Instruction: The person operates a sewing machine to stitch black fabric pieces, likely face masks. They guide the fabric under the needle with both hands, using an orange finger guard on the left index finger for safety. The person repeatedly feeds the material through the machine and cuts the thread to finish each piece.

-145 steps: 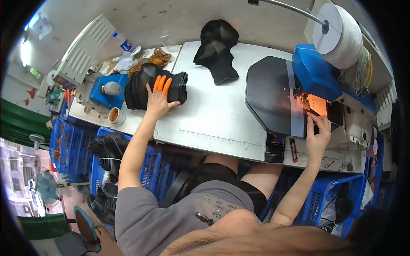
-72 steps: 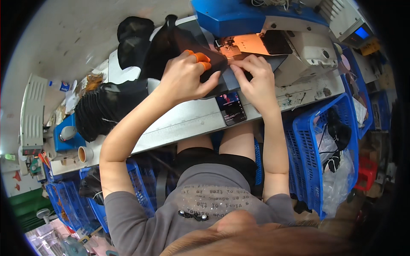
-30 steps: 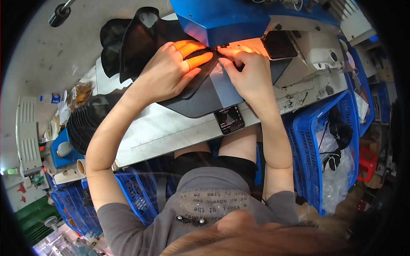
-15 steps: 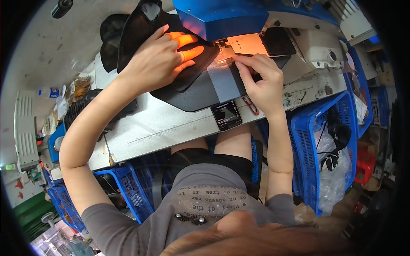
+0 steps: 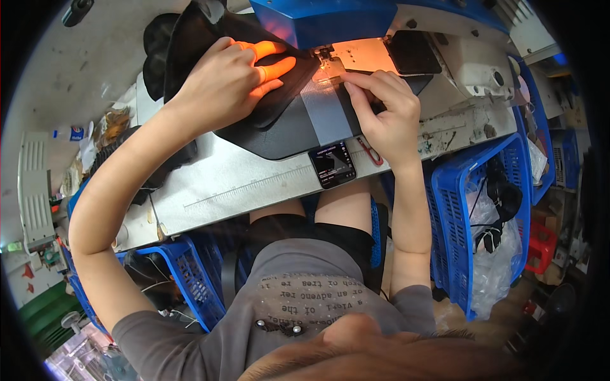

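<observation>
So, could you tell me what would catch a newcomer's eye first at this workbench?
Probably the orange glow under the blue sewing machine head at the top, where the left hand, with orange fingertip covers, presses black fabric flat. Beside it, the right hand pinches material close to the needle. A phone lies at the table's near edge, with a blue crate to the right.

Black fabric piece (image 5: 210, 44): dark, soft material, lying flat on the dark plate (image 5: 279, 130) of the sewing machine (image 5: 356, 22), its right edge drawn up to the needle area under the orange lamp glow. The left part curves upward and away across the table. Grey strip (image 5: 324, 114): smooth, rectangular, lying flat on the plate just right of the fabric, its upper end at the needle.
</observation>
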### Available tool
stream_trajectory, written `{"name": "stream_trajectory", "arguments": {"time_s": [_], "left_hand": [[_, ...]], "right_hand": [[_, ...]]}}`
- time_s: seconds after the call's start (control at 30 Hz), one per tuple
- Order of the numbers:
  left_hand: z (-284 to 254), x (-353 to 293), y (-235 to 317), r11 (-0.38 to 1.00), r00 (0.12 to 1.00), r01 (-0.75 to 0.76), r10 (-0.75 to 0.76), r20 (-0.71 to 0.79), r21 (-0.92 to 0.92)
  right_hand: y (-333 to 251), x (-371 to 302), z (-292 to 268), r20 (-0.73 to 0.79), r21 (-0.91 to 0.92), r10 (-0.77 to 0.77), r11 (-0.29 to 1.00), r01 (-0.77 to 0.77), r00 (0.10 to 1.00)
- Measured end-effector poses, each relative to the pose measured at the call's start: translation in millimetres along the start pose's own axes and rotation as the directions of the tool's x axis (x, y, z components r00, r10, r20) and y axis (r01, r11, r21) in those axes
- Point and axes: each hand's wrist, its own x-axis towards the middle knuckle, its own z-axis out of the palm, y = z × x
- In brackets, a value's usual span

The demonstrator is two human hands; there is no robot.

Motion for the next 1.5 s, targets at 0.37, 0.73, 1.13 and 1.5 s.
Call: {"name": "stream_trajectory", "arguments": {"time_s": [0.37, 0.73, 1.13, 1.5], "left_hand": [[0.9, 9.2, 38.3, 0.974, 0.970, 0.226, -0.226, -0.084, -0.016], [12.0, 0.1, 58.1, 0.968, 0.957, 0.231, -0.245, -0.157, -0.102], [-27.4, 25.7, 40.3, 0.986, 0.966, 0.103, -0.130, 0.222, 0.130], [-4.3, 11.9, 14.5, 0.924, 0.991, 0.086, -0.117, 0.060, 0.373]], "right_hand": [[5.1, -0.9, 0.2, -0.004, 0.008, -0.019, 1.000, 0.019, 1.000], [4.5, -2.0, 1.8, -0.021, 0.043, -0.006, 0.999, 0.007, 1.000], [6.4, -3.1, 1.7, -0.014, 0.013, -0.014, 1.000, 0.014, 1.000], [6.0, -2.1, 0.7, 0.001, 0.003, -0.026, 1.000, 0.026, 1.000]]}}
